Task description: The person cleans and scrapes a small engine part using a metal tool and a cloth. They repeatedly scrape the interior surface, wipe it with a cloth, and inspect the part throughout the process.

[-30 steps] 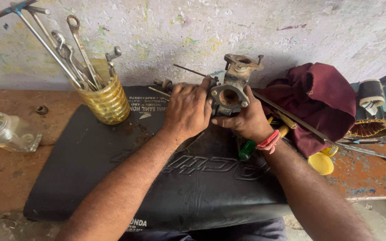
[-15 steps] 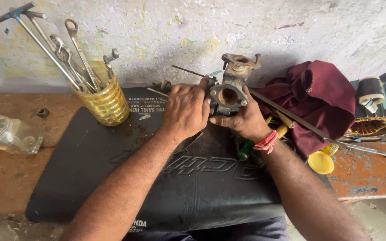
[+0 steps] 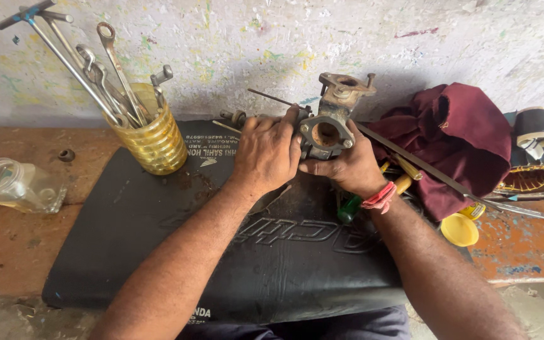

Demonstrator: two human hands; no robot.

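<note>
A dirty grey metal carburettor (image 3: pixel 330 121) with a round bore facing me is held upright over a black rubber mat (image 3: pixel 158 233). My right hand (image 3: pixel 346 169) grips it from below and from the right, thumb under the round flange. My left hand (image 3: pixel 267 151) is closed against its left side, fingertips on the body's top left edge. A red thread band sits on my right wrist. What the left fingers pinch is hidden behind the hand.
A ribbed yellow cup (image 3: pixel 149 140) full of spanners stands at the mat's back left. A clear jar (image 3: pixel 14 185) lies at the left. A maroon cloth (image 3: pixel 458 141), a long thin rod (image 3: pixel 436 173), screwdrivers (image 3: pixel 354 204) and a yellow cap (image 3: pixel 459 230) lie to the right. A paint-flecked wall stands close behind.
Both hands stay on the carburettor; it has tipped slightly and sits a little higher and closer to the wall. Nothing else has moved.
</note>
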